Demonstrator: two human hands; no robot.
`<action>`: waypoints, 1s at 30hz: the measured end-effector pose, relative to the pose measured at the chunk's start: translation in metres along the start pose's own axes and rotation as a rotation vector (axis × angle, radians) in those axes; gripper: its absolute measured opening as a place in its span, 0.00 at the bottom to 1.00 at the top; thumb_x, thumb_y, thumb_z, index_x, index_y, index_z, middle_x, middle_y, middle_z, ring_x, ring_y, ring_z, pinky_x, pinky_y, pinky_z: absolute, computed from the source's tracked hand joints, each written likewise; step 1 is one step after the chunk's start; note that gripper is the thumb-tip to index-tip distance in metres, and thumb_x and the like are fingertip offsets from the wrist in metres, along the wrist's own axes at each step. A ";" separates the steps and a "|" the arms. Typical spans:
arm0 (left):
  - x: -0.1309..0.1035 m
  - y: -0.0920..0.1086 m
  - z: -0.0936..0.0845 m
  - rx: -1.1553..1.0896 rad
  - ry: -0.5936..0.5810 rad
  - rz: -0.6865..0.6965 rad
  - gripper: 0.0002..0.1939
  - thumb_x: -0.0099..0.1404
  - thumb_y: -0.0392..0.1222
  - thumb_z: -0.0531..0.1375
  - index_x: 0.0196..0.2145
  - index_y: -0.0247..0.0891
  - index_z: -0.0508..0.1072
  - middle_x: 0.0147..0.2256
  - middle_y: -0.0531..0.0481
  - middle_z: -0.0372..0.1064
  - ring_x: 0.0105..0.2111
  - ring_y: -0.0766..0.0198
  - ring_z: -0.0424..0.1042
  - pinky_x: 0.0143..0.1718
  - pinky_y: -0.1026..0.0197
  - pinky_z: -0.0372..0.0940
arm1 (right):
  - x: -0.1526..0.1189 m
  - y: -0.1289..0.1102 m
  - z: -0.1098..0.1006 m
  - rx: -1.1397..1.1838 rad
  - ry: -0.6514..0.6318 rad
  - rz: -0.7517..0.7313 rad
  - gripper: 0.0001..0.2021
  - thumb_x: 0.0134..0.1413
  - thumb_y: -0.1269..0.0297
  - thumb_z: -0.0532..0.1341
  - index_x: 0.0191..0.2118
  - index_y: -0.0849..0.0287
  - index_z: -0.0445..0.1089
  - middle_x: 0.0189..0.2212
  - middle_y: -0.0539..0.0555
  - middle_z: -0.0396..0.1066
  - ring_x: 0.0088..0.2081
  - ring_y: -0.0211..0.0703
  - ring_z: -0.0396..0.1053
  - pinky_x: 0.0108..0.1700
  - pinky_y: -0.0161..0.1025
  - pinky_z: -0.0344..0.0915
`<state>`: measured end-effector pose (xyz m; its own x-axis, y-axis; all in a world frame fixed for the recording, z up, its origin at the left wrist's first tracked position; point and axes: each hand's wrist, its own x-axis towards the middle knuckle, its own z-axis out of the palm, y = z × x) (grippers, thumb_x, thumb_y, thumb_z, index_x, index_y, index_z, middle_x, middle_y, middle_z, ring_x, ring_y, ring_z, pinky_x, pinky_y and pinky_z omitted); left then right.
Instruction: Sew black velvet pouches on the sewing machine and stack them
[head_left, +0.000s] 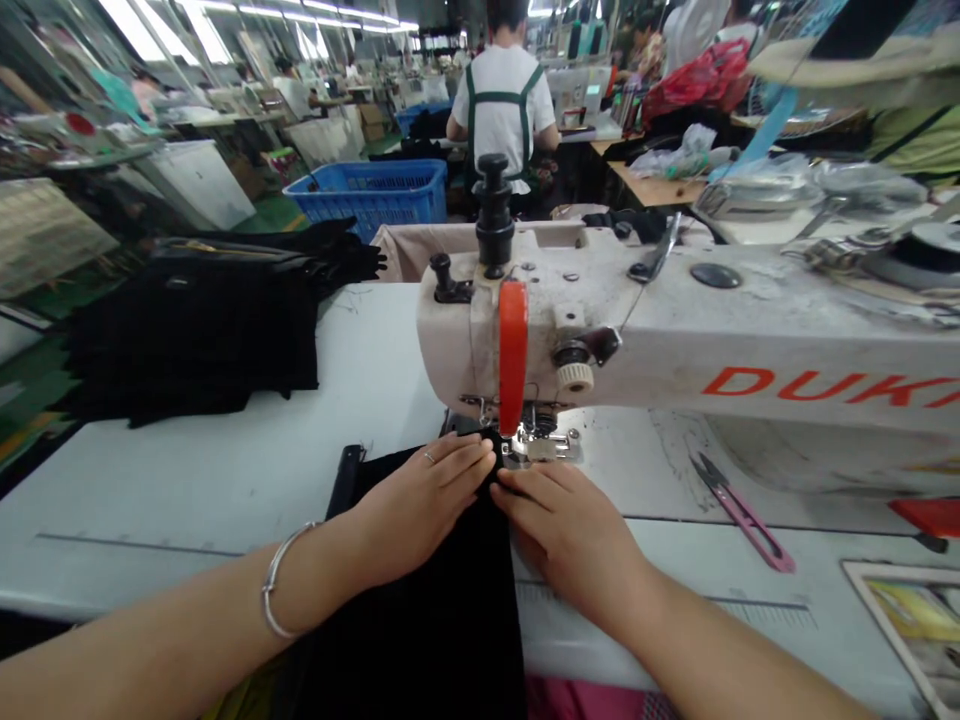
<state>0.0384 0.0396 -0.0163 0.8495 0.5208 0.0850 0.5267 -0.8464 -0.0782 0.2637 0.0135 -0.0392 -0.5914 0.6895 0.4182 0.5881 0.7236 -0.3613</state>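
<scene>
A black fabric piece point(442, 610) runs from the front edge of the table up to the needle area of a white sewing machine point(645, 330). My left hand point(424, 500) lies flat on it, fingers stretched out, their tips just left of the presser foot point(517, 455). At the fabric's right edge, my right hand point(574, 530) grips the cloth with bent fingers close in front of the foot; its thumb is mostly hidden. An orange guard point(513, 355) hangs over the needle, which I cannot make out clearly.
Pink thread snips point(742, 515) lie right of my right hand. A stack of black fabric pieces point(202, 330) sits at the table's left. Beyond the machine are a blue basket point(367, 195) and a person seen from behind point(504, 100). A picture card point(911, 620) lies at lower right.
</scene>
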 end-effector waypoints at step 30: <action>-0.096 0.120 -0.034 -0.403 0.288 -0.280 0.20 0.72 0.32 0.52 0.57 0.46 0.70 0.38 0.48 0.73 0.39 0.61 0.72 0.42 0.60 0.72 | -0.078 -0.125 0.030 1.578 -0.080 1.091 0.26 0.48 0.38 0.65 0.31 0.62 0.73 0.25 0.50 0.68 0.22 0.34 0.64 0.26 0.32 0.61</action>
<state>0.0187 -0.1158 -0.0003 0.6064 0.7282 0.3194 0.6293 -0.6850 0.3671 0.2199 -0.1301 -0.0516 -0.4145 0.7634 -0.4954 -0.2656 -0.6222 -0.7365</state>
